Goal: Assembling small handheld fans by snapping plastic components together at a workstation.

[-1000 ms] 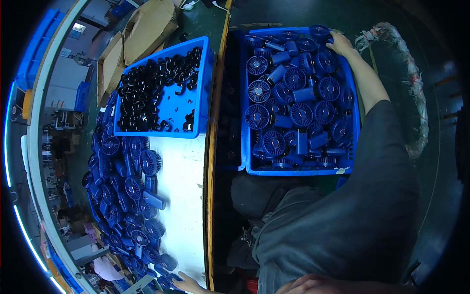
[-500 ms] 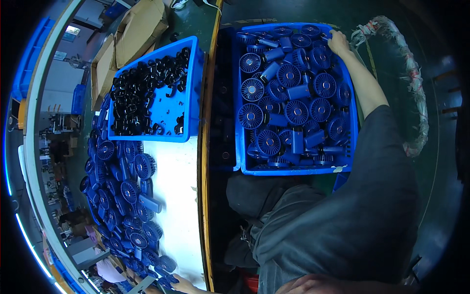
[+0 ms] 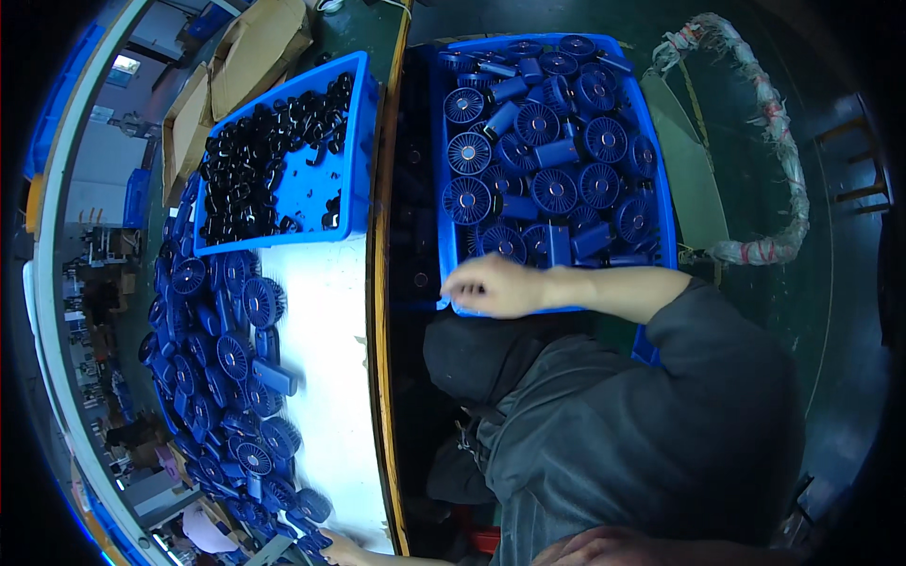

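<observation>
My right hand [image 3: 498, 286] is at the near left corner of a large blue crate [image 3: 668, 217]. Its slightly blurred fingers curl over the rim there. Blue handheld fans [image 3: 553, 191] with round grilles and short handles fill this crate in a jumble. At the bottom edge, my left hand [image 3: 342, 549] is closed around a blue handheld fan [image 3: 310, 534] at the near end of a fan pile. That pile [image 3: 232, 358] covers the left side of a white tabletop [image 3: 326, 330]. The picture's edge cuts off part of my left hand.
On the table stands a blue tray [image 3: 316, 193] of small black clips [image 3: 247, 160]. Cardboard boxes [image 3: 260, 47] lie behind it. A wooden table edge [image 3: 379, 283] separates table and crate. Right of the crate, a plastic-wrapped hoop [image 3: 779, 141] rises above the green floor.
My right hand has moved from the crate's far right corner to its near left corner. My left hand stays at the fans. The whole view has shifted slightly.
</observation>
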Demonstrator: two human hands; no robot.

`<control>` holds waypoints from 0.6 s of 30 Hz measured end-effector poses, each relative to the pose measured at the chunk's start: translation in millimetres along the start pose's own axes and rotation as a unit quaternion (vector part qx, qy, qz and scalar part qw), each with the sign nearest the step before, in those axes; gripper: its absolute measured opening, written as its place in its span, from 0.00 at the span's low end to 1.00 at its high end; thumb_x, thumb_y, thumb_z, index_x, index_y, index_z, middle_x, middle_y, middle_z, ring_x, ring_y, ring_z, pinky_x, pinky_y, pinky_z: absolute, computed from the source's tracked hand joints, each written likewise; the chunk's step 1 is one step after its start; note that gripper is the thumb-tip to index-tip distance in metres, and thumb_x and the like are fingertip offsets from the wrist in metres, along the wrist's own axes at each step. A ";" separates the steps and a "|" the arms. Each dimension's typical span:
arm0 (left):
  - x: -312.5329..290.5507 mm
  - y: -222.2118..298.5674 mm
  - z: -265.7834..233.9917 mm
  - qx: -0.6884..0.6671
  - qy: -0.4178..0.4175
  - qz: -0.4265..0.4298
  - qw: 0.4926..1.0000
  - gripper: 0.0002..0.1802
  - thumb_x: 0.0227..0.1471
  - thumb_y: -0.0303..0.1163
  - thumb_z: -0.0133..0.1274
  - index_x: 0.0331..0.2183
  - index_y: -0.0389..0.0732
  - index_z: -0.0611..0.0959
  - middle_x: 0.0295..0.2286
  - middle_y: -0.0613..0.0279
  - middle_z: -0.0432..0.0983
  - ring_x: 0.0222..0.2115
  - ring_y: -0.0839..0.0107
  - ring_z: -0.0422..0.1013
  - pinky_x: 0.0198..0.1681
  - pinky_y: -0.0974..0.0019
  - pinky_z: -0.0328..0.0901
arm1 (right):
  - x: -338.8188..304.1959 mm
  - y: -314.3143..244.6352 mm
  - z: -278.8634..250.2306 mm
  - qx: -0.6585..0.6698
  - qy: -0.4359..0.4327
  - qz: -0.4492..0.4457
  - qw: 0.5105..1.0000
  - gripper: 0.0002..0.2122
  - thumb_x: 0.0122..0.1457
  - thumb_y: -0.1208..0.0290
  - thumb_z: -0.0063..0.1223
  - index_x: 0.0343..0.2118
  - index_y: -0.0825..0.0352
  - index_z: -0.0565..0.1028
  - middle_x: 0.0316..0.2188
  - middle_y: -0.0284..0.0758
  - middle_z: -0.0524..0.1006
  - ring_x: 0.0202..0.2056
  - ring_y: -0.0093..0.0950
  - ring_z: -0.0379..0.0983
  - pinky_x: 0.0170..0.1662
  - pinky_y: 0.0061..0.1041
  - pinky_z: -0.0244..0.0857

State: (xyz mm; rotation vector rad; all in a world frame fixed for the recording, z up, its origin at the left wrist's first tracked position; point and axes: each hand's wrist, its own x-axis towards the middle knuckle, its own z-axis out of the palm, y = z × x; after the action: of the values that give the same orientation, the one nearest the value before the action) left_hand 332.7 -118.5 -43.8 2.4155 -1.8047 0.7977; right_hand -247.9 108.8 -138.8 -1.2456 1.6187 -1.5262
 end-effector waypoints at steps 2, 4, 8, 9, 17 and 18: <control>-13.9 20.8 -33.4 -0.051 0.029 -0.074 0.996 0.27 0.58 0.46 0.54 0.43 0.27 0.78 0.38 0.40 0.78 0.37 0.45 0.74 0.45 0.46 0.69 | -6.0 -11.2 34.8 0.037 -0.054 -0.016 0.998 0.10 0.57 0.74 0.52 0.41 0.71 0.77 0.31 0.41 0.80 0.33 0.32 0.79 0.37 0.30 0.72; 2.2 -2.9 -4.4 -0.047 0.013 -0.086 0.995 0.28 0.58 0.46 0.53 0.46 0.28 0.78 0.42 0.37 0.76 0.41 0.43 0.73 0.46 0.45 0.68 | -8.3 -24.2 56.0 0.058 -0.118 -0.015 0.991 0.10 0.57 0.75 0.51 0.40 0.72 0.77 0.32 0.43 0.80 0.34 0.34 0.79 0.38 0.31 0.72; 7.6 -17.9 16.1 -0.102 -0.061 -0.101 0.988 0.39 0.53 0.55 0.55 0.51 0.28 0.74 0.47 0.35 0.73 0.47 0.42 0.71 0.51 0.46 0.66 | -4.9 -36.8 87.6 0.036 -0.210 -0.034 0.976 0.11 0.61 0.74 0.51 0.44 0.73 0.76 0.38 0.42 0.79 0.38 0.34 0.78 0.43 0.30 0.73; 8.7 -29.5 17.1 -0.113 -0.073 -0.116 0.984 0.42 0.51 0.58 0.56 0.52 0.28 0.73 0.48 0.35 0.72 0.49 0.42 0.70 0.52 0.47 0.65 | -1.4 -40.8 94.1 0.032 -0.210 -0.041 0.976 0.11 0.60 0.73 0.50 0.43 0.73 0.76 0.37 0.43 0.79 0.38 0.36 0.78 0.43 0.32 0.72; -7.2 -54.3 15.6 -0.256 0.138 -0.112 0.950 0.31 0.42 0.41 0.67 0.42 0.28 0.78 0.38 0.41 0.73 0.41 0.51 0.71 0.47 0.52 0.65 | 8.2 -73.8 118.5 0.004 -0.229 -0.045 0.972 0.10 0.58 0.76 0.54 0.42 0.70 0.77 0.33 0.39 0.79 0.34 0.29 0.77 0.38 0.25 0.71; -17.4 -53.1 -0.9 -0.274 0.145 -0.119 0.943 0.31 0.44 0.41 0.67 0.43 0.29 0.76 0.41 0.44 0.68 0.44 0.50 0.66 0.50 0.53 0.62 | 11.4 -80.9 119.7 -0.008 -0.241 -0.047 0.969 0.10 0.58 0.76 0.55 0.43 0.70 0.77 0.33 0.39 0.79 0.33 0.28 0.77 0.37 0.24 0.70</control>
State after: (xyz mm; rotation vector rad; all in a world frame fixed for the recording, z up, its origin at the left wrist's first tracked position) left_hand 376.7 -85.2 -35.3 1.9781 -1.3603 0.5055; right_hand -127.1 55.3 -79.3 -1.5742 1.2674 -1.1431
